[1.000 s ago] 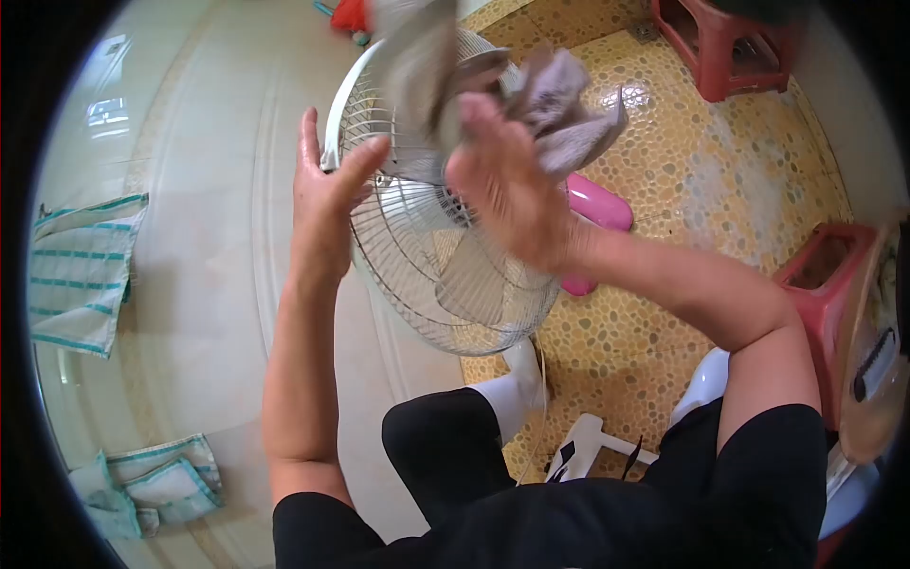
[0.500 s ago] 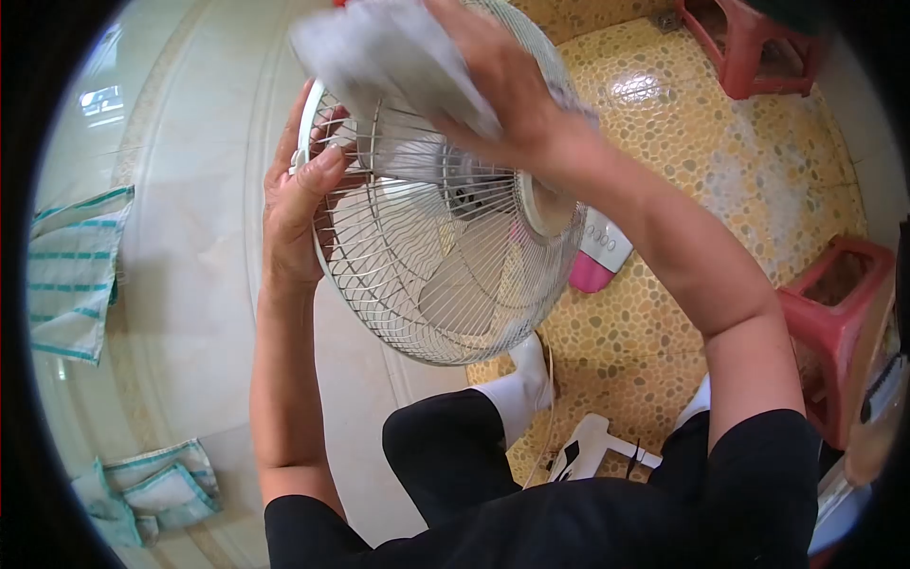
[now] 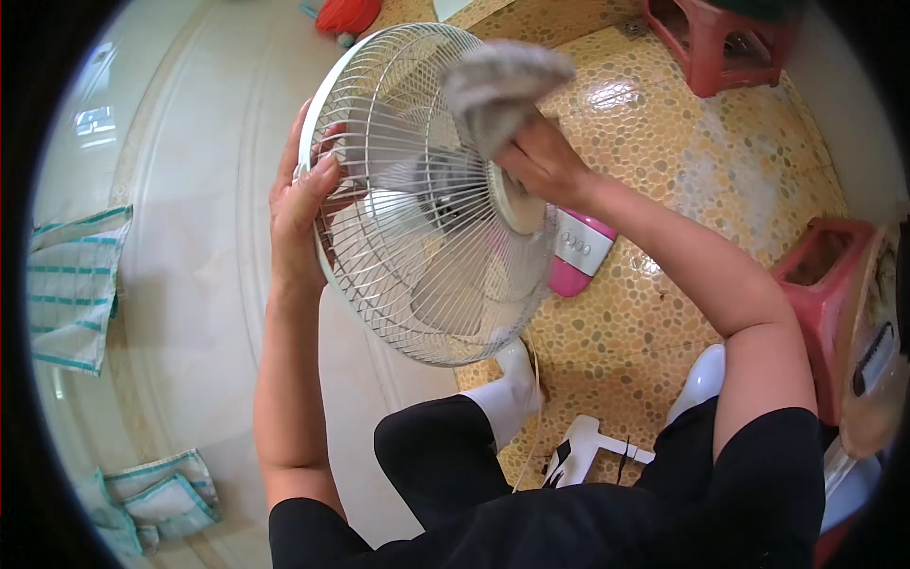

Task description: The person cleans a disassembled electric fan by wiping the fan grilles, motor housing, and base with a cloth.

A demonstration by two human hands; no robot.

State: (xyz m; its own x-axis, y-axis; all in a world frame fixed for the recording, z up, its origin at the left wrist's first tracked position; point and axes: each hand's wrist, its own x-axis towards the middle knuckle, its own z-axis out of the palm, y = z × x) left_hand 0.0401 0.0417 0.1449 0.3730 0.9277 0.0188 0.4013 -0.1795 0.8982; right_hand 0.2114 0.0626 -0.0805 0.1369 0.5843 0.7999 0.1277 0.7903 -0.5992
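Note:
In front of me stands an electric fan (image 3: 455, 275), its round wire guard tilted and edged by a white rim. My left hand (image 3: 305, 194) grips that rim on the left side, thumb in front and fingers at the wires. A grey cloth (image 3: 498, 85), blurred by motion, is bunched in my right hand (image 3: 542, 163), which is near the hub cap in the guard's centre. Translucent blades and the motor show through the wires. Behind the guard, the pink and white fan base (image 3: 580, 248) with its buttons is partly visible.
Striped cloths lie on the pale tiles at left, one upper (image 3: 81, 284) and one lower (image 3: 161, 503). Red stools stand at top right (image 3: 716, 47) and right (image 3: 825, 275). A white plastic part (image 3: 583, 450) rests between my feet, near a brush (image 3: 874, 360). A red bundle (image 3: 347, 14) is at the top.
My right hand has moved the cloth from the guard's upper left rim rightward to near the centre cap. The guard has shifted slightly, while my left hand keeps its hold on the rim.

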